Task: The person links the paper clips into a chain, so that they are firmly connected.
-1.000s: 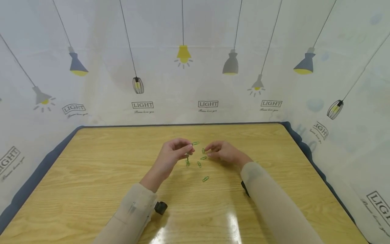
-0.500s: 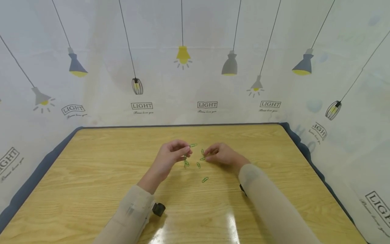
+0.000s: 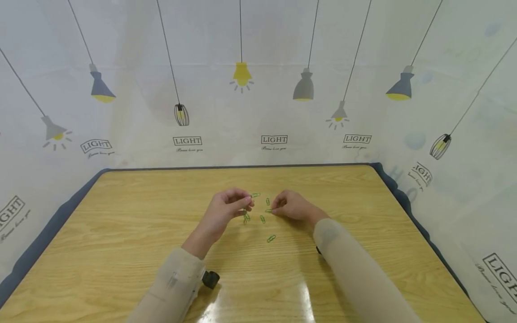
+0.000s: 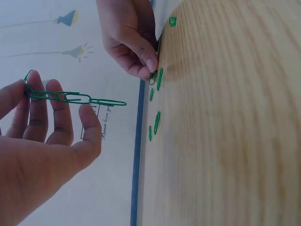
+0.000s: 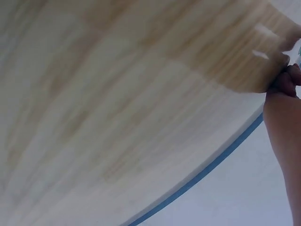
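Note:
In the left wrist view, a chain of linked green paper clips [image 4: 73, 96] hangs from my left hand [image 4: 51, 155], pinched between thumb and index finger, with the other fingers loosely bent beside it. The head view has this left hand [image 3: 226, 208] raised over the table, left of the loose clips. My right hand [image 3: 295, 206] is low at the tabletop, its thumb and index finger pinching one green paper clip [image 4: 152, 79] near its end. In the right wrist view, only part of the right hand [image 5: 287, 82] shows at the right edge.
Several loose green clips lie on the wooden table [image 3: 121, 233] between the hands, among them a near clip [image 3: 271, 238], a middle clip [image 3: 262, 219] and a far clip [image 3: 268, 202]. A lamp-printed wall cloth [image 3: 226, 116] stands behind the table.
My right thumb and index finger have come together on a loose clip. The left hand stays nearly in place with the chain, which hangs a little lower from its fingers.

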